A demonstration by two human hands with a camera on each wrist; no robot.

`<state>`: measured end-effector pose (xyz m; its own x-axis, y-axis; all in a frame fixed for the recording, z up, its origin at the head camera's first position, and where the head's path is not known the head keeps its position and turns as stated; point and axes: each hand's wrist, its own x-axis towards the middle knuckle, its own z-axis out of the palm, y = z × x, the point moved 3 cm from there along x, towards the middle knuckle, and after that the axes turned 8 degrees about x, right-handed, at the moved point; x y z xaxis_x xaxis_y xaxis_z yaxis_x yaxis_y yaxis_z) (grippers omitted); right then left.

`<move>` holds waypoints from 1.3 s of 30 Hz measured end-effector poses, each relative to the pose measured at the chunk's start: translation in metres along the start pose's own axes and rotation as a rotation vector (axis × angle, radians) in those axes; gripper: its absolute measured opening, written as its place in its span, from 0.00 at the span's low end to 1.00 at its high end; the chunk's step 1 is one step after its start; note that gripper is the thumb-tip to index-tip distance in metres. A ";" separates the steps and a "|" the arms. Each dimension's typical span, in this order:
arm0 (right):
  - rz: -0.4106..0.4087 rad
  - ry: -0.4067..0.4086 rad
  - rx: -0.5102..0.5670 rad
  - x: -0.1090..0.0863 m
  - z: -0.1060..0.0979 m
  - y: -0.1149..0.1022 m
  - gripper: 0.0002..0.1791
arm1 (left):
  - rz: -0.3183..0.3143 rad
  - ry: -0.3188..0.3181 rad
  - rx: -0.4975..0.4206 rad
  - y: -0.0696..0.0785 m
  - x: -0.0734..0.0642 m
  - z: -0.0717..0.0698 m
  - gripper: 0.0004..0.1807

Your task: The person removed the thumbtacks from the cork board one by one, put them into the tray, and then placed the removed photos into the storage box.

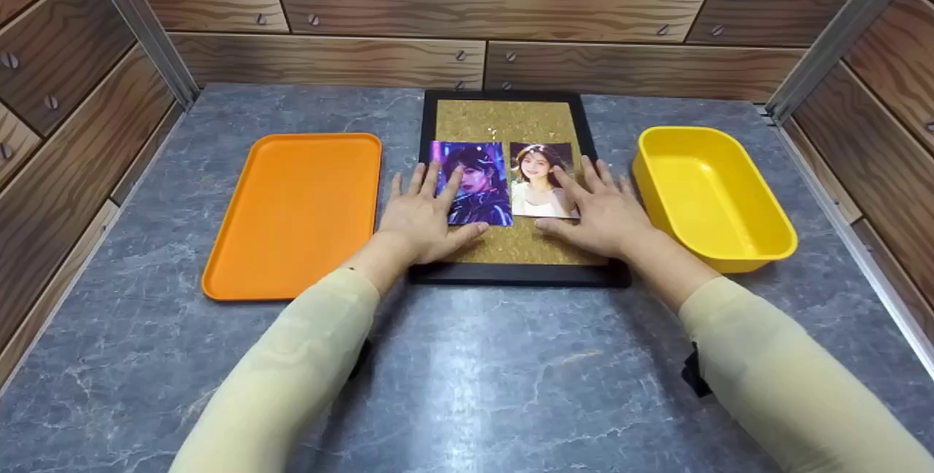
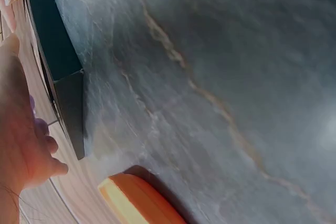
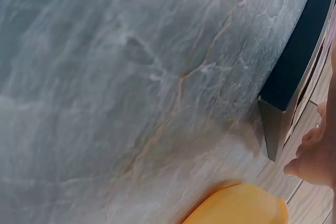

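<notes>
Two photo prints lie side by side on a black-framed cork board. My left hand, fingers spread and straight, rests over the left edge of the purple-blue portrait print. On the other side my right hand spreads its fingers over the right edge of the lighter portrait print, which shows a person in white. Both thumbs point inward near the prints' lower edges. In the left wrist view the left hand is beside the board's dark frame; the right wrist view shows the right hand likewise.
An orange tray lies left of the board. To the right stands a deep yellow bin. All of it sits on a grey marbled table, with wood-patterned panels at the back and both sides.
</notes>
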<state>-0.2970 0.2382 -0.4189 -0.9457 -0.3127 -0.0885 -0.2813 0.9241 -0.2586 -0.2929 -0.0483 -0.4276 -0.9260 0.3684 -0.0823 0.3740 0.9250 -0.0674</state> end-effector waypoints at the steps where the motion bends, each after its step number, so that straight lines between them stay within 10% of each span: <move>1: 0.000 0.001 0.001 -0.001 0.000 0.001 0.61 | 0.001 -0.001 0.001 0.000 -0.001 0.000 0.58; 39: 0.002 -0.039 0.033 -0.016 0.013 0.014 0.61 | 0.026 -0.037 0.025 -0.002 -0.013 0.012 0.58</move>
<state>-0.2833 0.2532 -0.4333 -0.9390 -0.3200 -0.1259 -0.2736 0.9170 -0.2904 -0.2812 -0.0557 -0.4383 -0.9137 0.3879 -0.1210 0.3993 0.9125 -0.0895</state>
